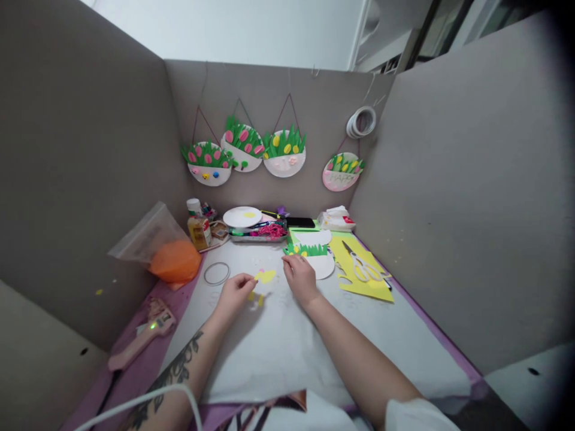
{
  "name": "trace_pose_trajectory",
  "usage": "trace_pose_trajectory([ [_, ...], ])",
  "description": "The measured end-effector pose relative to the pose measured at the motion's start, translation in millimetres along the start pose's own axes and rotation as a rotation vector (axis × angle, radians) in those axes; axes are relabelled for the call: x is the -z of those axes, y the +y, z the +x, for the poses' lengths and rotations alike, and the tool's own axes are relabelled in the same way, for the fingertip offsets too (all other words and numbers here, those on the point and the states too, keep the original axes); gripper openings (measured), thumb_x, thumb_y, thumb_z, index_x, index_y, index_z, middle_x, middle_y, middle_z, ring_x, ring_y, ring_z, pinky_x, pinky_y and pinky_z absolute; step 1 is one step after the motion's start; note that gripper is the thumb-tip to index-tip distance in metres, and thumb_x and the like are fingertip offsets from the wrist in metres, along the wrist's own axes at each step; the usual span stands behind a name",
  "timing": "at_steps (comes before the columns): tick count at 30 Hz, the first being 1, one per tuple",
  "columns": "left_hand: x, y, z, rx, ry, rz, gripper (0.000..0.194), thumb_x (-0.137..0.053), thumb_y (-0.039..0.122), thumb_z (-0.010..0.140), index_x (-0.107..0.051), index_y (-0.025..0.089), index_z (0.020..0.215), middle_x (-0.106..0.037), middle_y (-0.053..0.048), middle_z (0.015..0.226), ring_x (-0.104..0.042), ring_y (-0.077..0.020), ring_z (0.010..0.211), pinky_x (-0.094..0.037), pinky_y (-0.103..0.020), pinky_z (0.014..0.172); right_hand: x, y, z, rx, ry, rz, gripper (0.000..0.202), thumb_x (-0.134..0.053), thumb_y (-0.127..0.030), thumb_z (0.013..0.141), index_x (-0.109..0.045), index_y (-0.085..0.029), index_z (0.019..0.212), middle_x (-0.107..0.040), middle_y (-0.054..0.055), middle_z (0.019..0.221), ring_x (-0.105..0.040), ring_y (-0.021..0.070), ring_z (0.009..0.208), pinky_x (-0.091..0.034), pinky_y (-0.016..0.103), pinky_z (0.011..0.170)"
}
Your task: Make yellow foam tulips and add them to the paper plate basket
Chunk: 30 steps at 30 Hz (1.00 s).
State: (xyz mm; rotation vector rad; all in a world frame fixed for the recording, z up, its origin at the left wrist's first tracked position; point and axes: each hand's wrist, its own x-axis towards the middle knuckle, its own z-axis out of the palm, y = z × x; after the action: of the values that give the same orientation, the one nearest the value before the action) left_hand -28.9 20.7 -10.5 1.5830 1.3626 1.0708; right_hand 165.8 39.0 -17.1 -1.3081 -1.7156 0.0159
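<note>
Grip: left hand (234, 294), at the centre of the frame, pinches the edge of a small piece of yellow paper (266, 276). Right hand (300, 280), right of centre, rests its curled fingers by the left edge of a paper plate (324, 266) with green paper grass (316, 250); whether it grasps anything cannot be told. Risk: the paper is thin, so a hard pinch could crease it and a loose one could drop it. Risk: the right wrist lies close to the plate, and a careless sweep could shift it or bend the grass. Farther out, scissors (354, 260) lie on a yellow sheet (371, 291) at right; a reach that way could meet the blades. At lower left, a glue gun (139, 346) shows a green light; if hot, its nozzle could burn. White cord (178, 388) at the bottom left crosses the left forearm and could snag.
</note>
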Motion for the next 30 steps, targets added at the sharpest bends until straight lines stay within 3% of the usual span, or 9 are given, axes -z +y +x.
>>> trace_pose_trajectory([
  [3,-0.7,-4.3,1.4,0.054,-0.004,-0.058,0.026,-0.056,0.038,0.068,-0.064,0.013,0.07,-0.058,0.001,0.056,-0.051,-0.0121,0.052,-0.034,-0.021,0.049,-4.8,-0.2,-0.5,0.063,-0.109,-0.105,0.038,-0.044,-0.003,0.076,-0.059,-0.018,0.107,-0.062,0.01,0.102,-0.051,0.0231,0.096,-0.04,0.035,0.081],
  [8,-1.6,-8.5,1.8,0.043,0.013,-0.082,0.028,-0.054,0.036,0.068,-0.067,0.012,0.071,-0.064,-0.002,0.063,-0.056,-0.0145,0.059,-0.039,-0.023,0.053,-4.1,-29.5,-13.8,0.198,-0.182,-0.045,0.02,-0.045,-0.015,0.085,-0.063,-0.019,0.093,-0.063,0.006,0.084,-0.051,0.0207,0.085,-0.041,0.034,0.078],
  [12,-2.7,-7.4,1.5,-0.001,-0.01,-0.054,0.026,-0.053,0.034,0.07,-0.067,0.012,0.069,-0.065,-0.002,0.063,-0.057,-0.0152,0.06,-0.041,-0.023,0.055,-5.4,-45.3,-21.6,0.316,-0.214,-0.077,0.02,-0.047,-0.018,0.087,-0.063,-0.02,0.098,-0.062,0.007,0.09,-0.049,0.0209,0.087,-0.04,0.033,0.077],
  [15,-2.7,-4.0,0.1,-0.044,-0.062,-0.026,0.027,-0.051,0.033,0.073,-0.068,0.013,0.074,-0.068,-0.004,0.069,-0.059,-0.0164,0.066,-0.044,-0.025,0.061,-8.4,-46.2,-23.1,0.318,-0.22,-0.103,0.02,-0.046,-0.021,0.088,-0.064,-0.02,0.096,-0.062,0.009,0.09,-0.049,0.0209,0.086,-0.039,0.034,0.076],
  [19,-1.7,1.4,-3.5,-0.193,-0.07,0.1,0.028,-0.048,0.033,0.077,-0.069,0.016,0.08,-0.07,-0.006,0.082,-0.06,-0.0175,0.077,-0.044,-0.027,0.07,-11.5,-39.1,-21.0,0.181,-0.181,0.077,0.016,-0.05,-0.023,0.085,-0.066,-0.02,0.082,-0.061,0.007,0.084,-0.05,0.0195,0.085,-0.04,0.033,0.077],
  [25,-1.5,2.1,-5.8,-0.264,0.029,0.233,0.02,-0.051,0.03,0.076,-0.066,0.017,0.076,-0.066,-0.004,0.077,-0.055,-0.0144,0.066,-0.042,-0.026,0.065,-13.3,-29.7,-16.9,-0.281,-0.235,0.605,0.012,-0.058,-0.024,0.074,-0.067,-0.017,0.071,-0.062,0.002,0.072,-0.055,0.0142,0.068,-0.043,0.025,0.064],
  [30,-3.6,1.9,-6.9,-0.271,-0.018,0.236,0.017,-0.049,0.026,0.075,-0.063,0.017,0.069,-0.062,-0.002,0.069,-0.053,-0.0138,0.064,-0.039,-0.025,0.061,-12.2,-31.9,-18.0,-0.321,-0.299,0.697,0.01,-0.06,-0.024,0.071,-0.065,-0.016,0.066,-0.06,0.0,0.068,-0.053,0.0129,0.066,-0.041,0.024,0.063],
])
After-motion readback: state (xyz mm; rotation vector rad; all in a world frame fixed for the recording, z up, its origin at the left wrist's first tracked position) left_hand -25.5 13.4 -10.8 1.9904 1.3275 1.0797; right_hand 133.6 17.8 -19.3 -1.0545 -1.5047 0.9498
